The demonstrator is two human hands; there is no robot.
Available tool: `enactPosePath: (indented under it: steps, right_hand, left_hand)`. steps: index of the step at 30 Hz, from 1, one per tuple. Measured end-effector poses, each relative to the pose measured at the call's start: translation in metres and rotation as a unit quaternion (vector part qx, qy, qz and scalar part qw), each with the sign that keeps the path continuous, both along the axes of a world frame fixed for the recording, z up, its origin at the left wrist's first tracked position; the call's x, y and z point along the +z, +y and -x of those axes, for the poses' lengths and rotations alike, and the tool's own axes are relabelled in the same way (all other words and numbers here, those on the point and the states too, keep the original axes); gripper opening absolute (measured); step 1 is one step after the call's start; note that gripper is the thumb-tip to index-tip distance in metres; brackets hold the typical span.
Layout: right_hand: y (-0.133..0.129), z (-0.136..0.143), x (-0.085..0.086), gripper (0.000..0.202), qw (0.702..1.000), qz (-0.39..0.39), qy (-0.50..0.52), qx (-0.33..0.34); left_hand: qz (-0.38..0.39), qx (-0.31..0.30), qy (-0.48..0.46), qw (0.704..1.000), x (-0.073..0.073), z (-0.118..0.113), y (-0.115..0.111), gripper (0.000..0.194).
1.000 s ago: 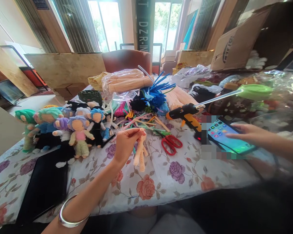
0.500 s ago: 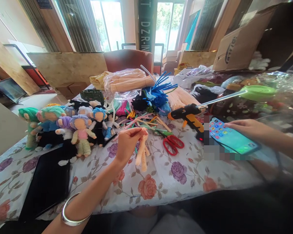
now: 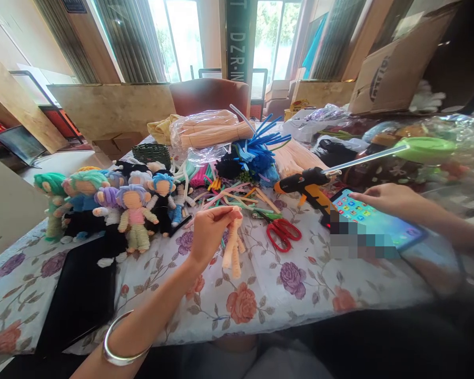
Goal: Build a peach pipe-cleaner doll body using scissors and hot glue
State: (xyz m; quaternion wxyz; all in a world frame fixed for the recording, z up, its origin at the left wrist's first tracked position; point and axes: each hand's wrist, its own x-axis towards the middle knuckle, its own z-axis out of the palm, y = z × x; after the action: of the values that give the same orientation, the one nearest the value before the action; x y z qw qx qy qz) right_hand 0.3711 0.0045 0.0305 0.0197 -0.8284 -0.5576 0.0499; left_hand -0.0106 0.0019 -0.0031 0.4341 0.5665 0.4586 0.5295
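My left hand point(image 3: 214, 231) is closed in a pinch on the top of a small peach doll body point(image 3: 234, 252), wound from fuzzy stems, with its legs hanging down above the tablecloth. My right hand point(image 3: 379, 196) reaches over a phone point(image 3: 395, 223) with a lit screen of app icons, one finger stretched out at its upper edge. Part of the phone is blurred by pixel blocks. Red-handled scissors point(image 3: 283, 234) lie between the hands. A black and orange glue gun point(image 3: 306, 187), with a clear glue stick point(image 3: 367, 160) in its back, rests beside the phone.
Several finished yarn-like dolls point(image 3: 136, 218) stand at the left, behind a black flat panel point(image 3: 79, 289). Loose coloured stems point(image 3: 237, 197) and a bundle of blue stems point(image 3: 260, 152) lie mid-table. Behind them is a plastic-wrapped peach bundle point(image 3: 209, 129). A cardboard box point(image 3: 398, 68) stands at back right.
My right hand's finger has shifted left across the phone toward its upper edge. My left hand keeps its pinch on the doll body. The whole view has drifted slightly.
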Motion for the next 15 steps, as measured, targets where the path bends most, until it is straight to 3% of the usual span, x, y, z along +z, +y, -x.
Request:
enactPosePath:
  steps: [8,15]
  right_hand:
    - [-0.0027,0.0064,0.0081,0.046,1.000,0.015,0.003,0.003]
    - [-0.0022,0.0050,-0.0009,0.060,0.997,0.046,-0.053,0.044]
  left_hand:
    - [-0.002,-0.006,0.008,1.000,-0.0004,0.0011,-0.0015,0.020]
    - [-0.006,-0.006,0.010,1.000,0.0011,-0.0004,-0.0018,0.023]
